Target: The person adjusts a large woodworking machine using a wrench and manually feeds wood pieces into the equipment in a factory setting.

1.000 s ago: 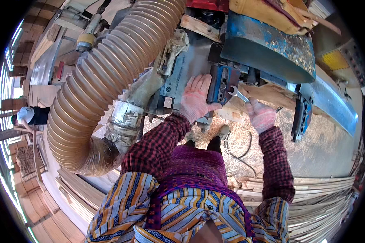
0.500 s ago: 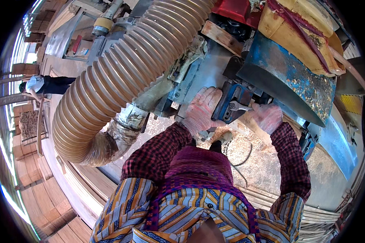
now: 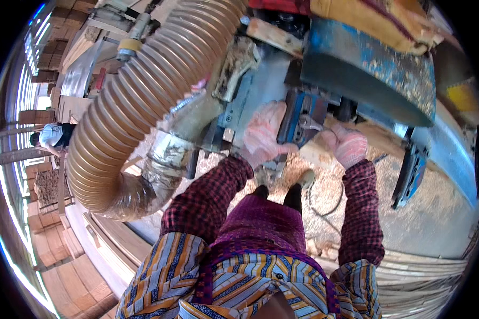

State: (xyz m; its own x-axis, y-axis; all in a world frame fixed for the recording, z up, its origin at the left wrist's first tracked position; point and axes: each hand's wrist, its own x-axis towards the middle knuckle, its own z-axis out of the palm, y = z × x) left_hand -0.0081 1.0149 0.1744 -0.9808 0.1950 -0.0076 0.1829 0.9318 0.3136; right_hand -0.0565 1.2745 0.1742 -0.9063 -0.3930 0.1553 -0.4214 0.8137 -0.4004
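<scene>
My right hand (image 3: pixel 347 143), in a pale pinkish work glove, closes on the end of a metal wrench (image 3: pixel 310 124). The wrench head sits on the face of a dark blue metal block (image 3: pixel 291 119) on the machine. Left of that block, my left hand (image 3: pixel 263 135) is open in a matching glove. Its fingers lie stretched along the block's side, and its thumb reaches under the near end. Beyond both hands rises a blue curved guard (image 3: pixel 367 74), dusted with wood chips.
A thick ribbed hose (image 3: pixel 143 101) arches across the left. A second blue block (image 3: pixel 410 173) juts out on the right. Wood shavings and a dark cable (image 3: pixel 330 212) lie on the floor. Stacked boards (image 3: pixel 64 276) stand at left, where another person (image 3: pixel 52 135) bends over.
The view has shifted, and the machine's upper parts appear higher. My right hand stays on the wrench, whose handle has tilted slightly. My left hand remains beside the block.
</scene>
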